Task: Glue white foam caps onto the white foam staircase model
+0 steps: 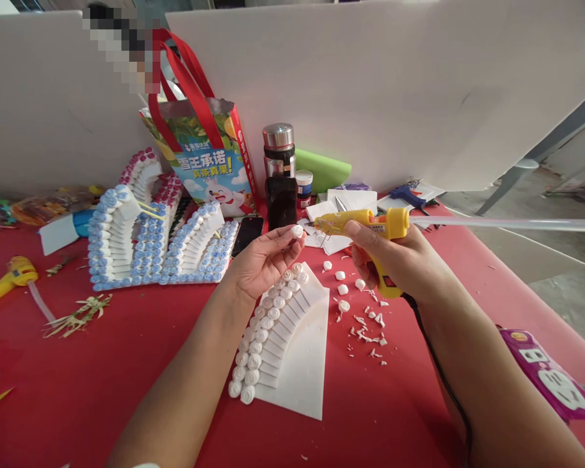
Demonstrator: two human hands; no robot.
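- Your left hand (266, 263) pinched a small white rosette (297, 232) between its fingertips, above the far end of the white panel (305, 364).
- Your right hand (392, 257) was closed around a yellow glue gun (344, 221), its nozzle pointing left, just beside the rosette; you could not tell whether they touched.
- A long, clear glue stick (507, 223) stuck out of its back.
- The panel lay on the red surface (78, 390), rosettes lining its curved left side.
- Right of it, you had loose rosettes (341, 289) and white scraps (365, 337).
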